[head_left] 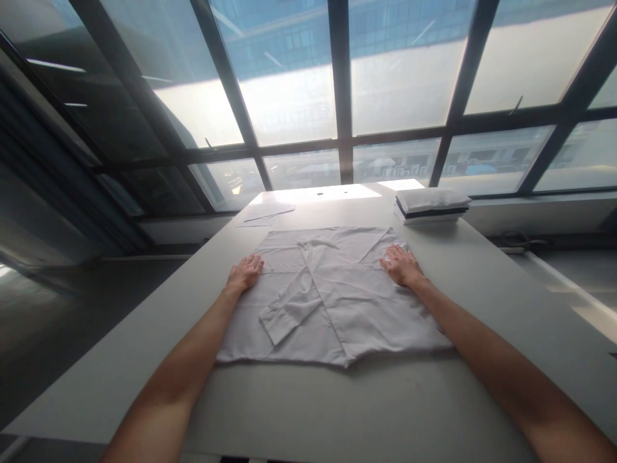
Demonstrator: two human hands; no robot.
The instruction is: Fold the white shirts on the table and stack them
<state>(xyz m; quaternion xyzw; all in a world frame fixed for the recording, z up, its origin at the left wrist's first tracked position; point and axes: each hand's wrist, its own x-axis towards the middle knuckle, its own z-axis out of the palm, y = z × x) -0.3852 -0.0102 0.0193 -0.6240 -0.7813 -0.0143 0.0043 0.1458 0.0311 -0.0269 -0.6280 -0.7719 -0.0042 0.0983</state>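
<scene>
A white shirt (332, 296) lies spread on the pale table (299, 405), its sides and sleeves folded in toward the middle. My left hand (245, 271) rests flat on the shirt's left edge, fingers stretched out. On the shirt's right edge, near the far corner, my right hand (401, 265) lies flat in the same way. Neither hand holds anything.
A stack of folded clothes (431, 206), white with a dark layer, sits at the table's far right. Flat sheets of paper (267, 213) lie at the far left. Large windows (337, 96) stand behind the table; the floor drops away at the left.
</scene>
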